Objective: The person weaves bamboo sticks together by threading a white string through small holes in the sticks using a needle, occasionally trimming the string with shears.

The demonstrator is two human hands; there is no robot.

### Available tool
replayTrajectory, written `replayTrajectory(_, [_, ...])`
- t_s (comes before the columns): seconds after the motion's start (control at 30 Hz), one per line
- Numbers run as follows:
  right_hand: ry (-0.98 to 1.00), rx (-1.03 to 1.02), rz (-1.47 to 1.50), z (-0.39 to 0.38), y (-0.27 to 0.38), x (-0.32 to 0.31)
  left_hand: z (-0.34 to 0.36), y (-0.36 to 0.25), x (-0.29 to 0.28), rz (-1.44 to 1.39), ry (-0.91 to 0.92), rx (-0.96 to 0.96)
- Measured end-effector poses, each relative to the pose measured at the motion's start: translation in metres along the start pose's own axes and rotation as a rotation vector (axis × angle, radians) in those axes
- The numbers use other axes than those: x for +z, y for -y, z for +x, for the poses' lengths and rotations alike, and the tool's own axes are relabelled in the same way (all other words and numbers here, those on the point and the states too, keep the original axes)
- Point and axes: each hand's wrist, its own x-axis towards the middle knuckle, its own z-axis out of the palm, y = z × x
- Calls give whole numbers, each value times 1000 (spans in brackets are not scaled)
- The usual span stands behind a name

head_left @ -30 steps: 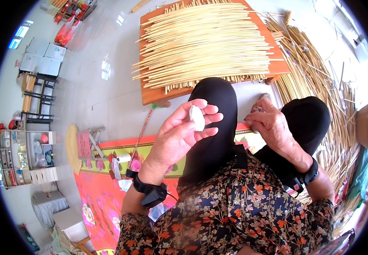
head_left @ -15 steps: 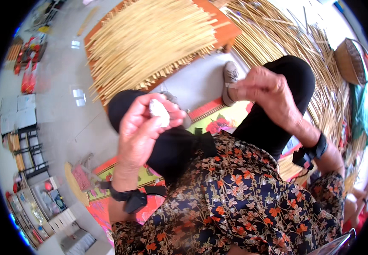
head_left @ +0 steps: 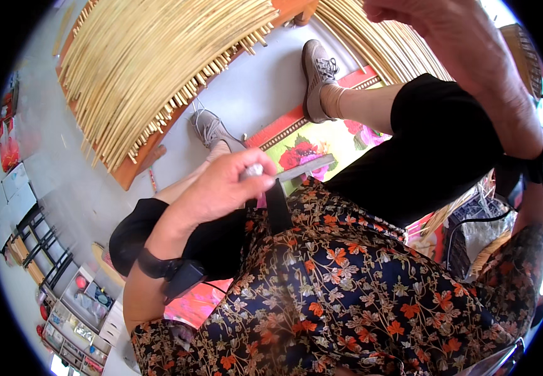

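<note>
My left hand (head_left: 218, 188), over my left thigh, is closed with thumb and forefinger pressed round a small white lump (head_left: 254, 170); most of the lump is hidden in the fingers. Just beyond those fingertips is a grey flat bar (head_left: 309, 168); whether it touches the hand I cannot tell. My right hand (head_left: 453, 47) is raised high at the upper right, its fingers curled and partly cut off by the picture's top edge. What they hold, if anything, does not show.
A low orange-brown table (head_left: 124, 177) ahead on the left bears rows of pale thin sticks (head_left: 158, 62). More long sticks (head_left: 390, 44) lie on the floor at the far right. A flowered mat (head_left: 296, 141) lies between my feet. A woven basket (head_left: 522, 59) stands at the right.
My right hand has moved up and to the right, away from my left hand. The left hand has lowered and turned, the white lump still in it. The whole view has shifted.
</note>
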Motion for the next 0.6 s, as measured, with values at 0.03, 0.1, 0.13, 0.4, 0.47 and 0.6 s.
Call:
replayTrajectory(0.03, [-58, 64, 68, 1, -1, -12, 9, -5, 1, 94, 74, -39])
replayTrajectory(0.1, [-120, 142, 173, 21, -14, -17, 17, 19, 8, 193, 139, -9])
replayTrajectory(0.13, [-146, 175, 177, 28, -21, -16, 18, 29, 10, 251, 219, -34])
replayTrajectory(0.4, [-196, 274, 134, 61, -35, -5, 15, 62, 20, 31, 307, 7])
replayTrajectory(0.47, [-182, 281, 128, 63, -40, -7, 16, 66, 17, 18, 302, 36])
replayTrajectory(0.6, [-139, 269, 133, 67, -40, -5, 15, 74, 16, 26, 276, 76])
